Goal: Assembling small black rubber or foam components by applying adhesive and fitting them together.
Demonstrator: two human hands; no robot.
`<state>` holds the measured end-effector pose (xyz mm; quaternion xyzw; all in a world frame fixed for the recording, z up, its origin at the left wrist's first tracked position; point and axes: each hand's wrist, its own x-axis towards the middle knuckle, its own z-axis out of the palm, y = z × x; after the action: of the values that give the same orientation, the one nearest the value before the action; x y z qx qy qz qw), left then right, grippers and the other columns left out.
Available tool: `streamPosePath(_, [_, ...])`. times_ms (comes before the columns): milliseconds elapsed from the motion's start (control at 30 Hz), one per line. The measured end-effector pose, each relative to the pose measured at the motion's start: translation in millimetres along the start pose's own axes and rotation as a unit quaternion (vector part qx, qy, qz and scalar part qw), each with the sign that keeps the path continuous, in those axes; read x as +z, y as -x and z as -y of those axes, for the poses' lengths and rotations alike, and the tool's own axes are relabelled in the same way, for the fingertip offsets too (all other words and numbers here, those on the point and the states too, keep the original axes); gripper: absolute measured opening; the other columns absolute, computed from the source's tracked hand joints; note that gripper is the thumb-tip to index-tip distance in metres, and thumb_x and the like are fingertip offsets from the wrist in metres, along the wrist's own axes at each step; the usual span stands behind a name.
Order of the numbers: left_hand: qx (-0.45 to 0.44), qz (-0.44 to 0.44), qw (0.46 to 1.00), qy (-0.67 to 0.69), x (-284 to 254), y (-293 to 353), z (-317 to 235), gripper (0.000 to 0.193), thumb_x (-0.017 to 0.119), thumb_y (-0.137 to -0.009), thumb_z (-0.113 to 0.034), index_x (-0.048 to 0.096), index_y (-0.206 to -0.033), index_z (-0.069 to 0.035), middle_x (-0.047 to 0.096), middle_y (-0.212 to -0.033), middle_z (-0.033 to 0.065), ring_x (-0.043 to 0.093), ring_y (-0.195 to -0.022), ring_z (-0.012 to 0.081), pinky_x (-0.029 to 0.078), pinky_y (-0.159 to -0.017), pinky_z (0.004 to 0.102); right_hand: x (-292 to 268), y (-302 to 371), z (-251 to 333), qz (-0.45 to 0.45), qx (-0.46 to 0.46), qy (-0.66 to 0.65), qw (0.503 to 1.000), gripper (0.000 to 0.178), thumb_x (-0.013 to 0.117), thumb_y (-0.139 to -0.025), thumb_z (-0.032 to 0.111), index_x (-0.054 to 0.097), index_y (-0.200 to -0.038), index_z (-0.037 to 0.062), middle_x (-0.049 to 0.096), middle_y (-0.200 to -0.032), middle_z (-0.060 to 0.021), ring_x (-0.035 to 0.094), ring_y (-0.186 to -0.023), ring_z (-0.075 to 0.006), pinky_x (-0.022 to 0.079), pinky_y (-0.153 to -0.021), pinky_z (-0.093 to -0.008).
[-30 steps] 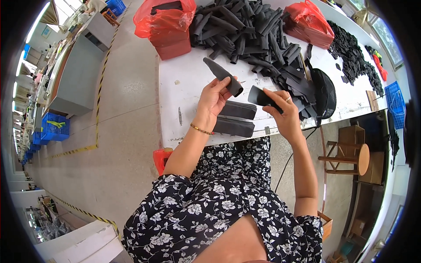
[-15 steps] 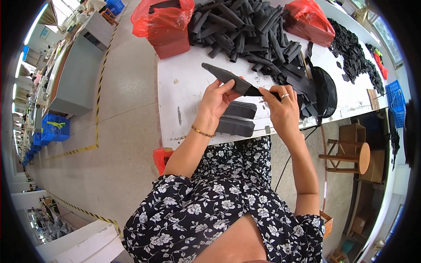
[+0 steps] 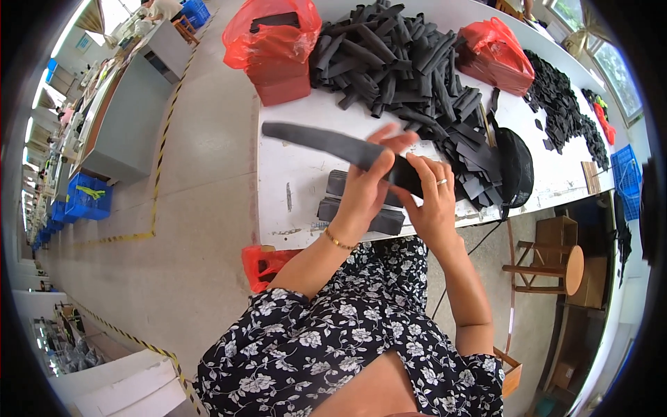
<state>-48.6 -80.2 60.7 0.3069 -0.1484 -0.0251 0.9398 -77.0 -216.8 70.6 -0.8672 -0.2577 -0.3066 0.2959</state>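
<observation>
Me: black garment (image 3: 306,347), white flower-and-leaf print, open at the neck; short sleeves (image 3: 481,367) in matching print; similar floral fabric (image 3: 390,272) over my legs; gold-brown, beaded-looking bracelet (image 3: 339,240), left wrist; silvery ring (image 3: 442,182), right hand (image 3: 432,205).

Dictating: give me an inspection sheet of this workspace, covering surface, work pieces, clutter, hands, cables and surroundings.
Surface: white table, scuffed and stained along its near edge.
Work pieces: long dark piece in hand; two stacks of dark strips, partly hidden; heap of dark rolled pieces beyond.
Clutter: two red plastic bags flanking the heap; black rounded object at right.
Hands: left hand grips the long piece; right hand closes on dark material at its right end, joint unclear.
Cables: thin black cable below the near edge.
Surroundings: wooden stool, blue basket at right.
</observation>
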Motion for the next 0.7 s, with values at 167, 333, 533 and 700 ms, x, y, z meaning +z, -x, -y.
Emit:
streamPosePath(167, [0.024, 0.057, 0.995, -0.073, -19, -3, 5, 0.029, 0.049, -0.102, -0.029, 0.056, -0.112, -0.003, 0.067, -0.106, 0.014, 0.053, -0.123, 0.0297, 0.041, -0.107, 0.0424, -4, 23, -3, 0.033, 0.04, 0.001, 0.999, 0.047, 0.073, -0.067, -0.002, 0.052, -0.108, 0.0031, 0.055, -0.107, -0.0152, 0.054, -0.092, -0.0362, 0.045, -0.08, -0.045])
streamPosePath(333, [-0.056, -0.029, 0.998, 0.028, -10, 10, 27, 0.029, 0.044, -0.104, -0.028, 0.056, -0.112, -0.002, 0.067, -0.108, 0.0143, 0.051, -0.126, 0.0296, 0.042, -0.105, 0.0459, 5, 6, 4, 0.053, 0.014, -0.03, 0.998, 0.046, 0.073, -0.067, -0.003, 0.052, -0.108, 0.0034, 0.056, -0.109, -0.0155, 0.053, -0.092, -0.0373, 0.046, -0.082, -0.045])
streamPosePath(533, [-0.021, -0.039, 0.996, 0.08, -12, 3, 15, 0.031, 0.046, -0.103, -0.03, 0.057, -0.113, -0.003, 0.067, -0.11, 0.0135, 0.049, -0.129, 0.0283, 0.042, -0.106, 0.0441, -3, 10, -3, 0.076, 0.019, -0.045, 0.996, 0.027, 0.073, -0.076, -0.002, 0.058, -0.098, 0.0029, 0.059, -0.106, -0.0151, 0.061, -0.091, -0.0354, 0.051, -0.074, -0.0422])
streamPosePath(700, [-0.074, -0.055, 0.994, 0.053, -6, 8, 23, 0.034, 0.048, -0.102, -0.031, 0.057, -0.116, -0.002, 0.066, -0.115, 0.0151, 0.05, -0.127, 0.0279, 0.04, -0.107, 0.0418, 11, 10, -13, 0.059, -0.006, -0.041, 0.997, 0.022, 0.07, -0.077, -0.002, 0.056, -0.094, 0.0016, 0.061, -0.097, -0.0137, 0.062, -0.082, -0.032, 0.051, -0.066, -0.0406])
